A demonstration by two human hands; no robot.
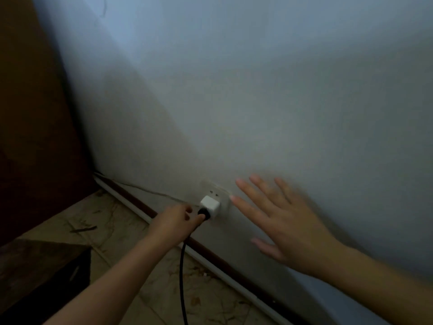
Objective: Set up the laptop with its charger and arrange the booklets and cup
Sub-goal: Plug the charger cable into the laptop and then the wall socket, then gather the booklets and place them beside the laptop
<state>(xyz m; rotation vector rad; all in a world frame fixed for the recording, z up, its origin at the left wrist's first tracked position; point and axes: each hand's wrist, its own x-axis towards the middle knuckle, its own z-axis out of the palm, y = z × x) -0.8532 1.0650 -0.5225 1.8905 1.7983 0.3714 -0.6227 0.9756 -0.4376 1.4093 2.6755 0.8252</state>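
Our left hand [174, 219] pinches the black cable [182, 273] where it enters the white charger [210, 204], plugged into the low socket [216, 192], as if to push it home. Our right hand [283, 221] is spread beside the socket for balance; blur hides whether it touches the wall [257, 90].

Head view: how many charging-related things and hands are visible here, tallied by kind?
White cube-shaped plastic charger adapter, plugged into the socket: 1
Black round cable: 1
Pale wall socket plate: 1
Bare hands: 2 (left hand at the cable's plug, right hand spread open)
Total: 5
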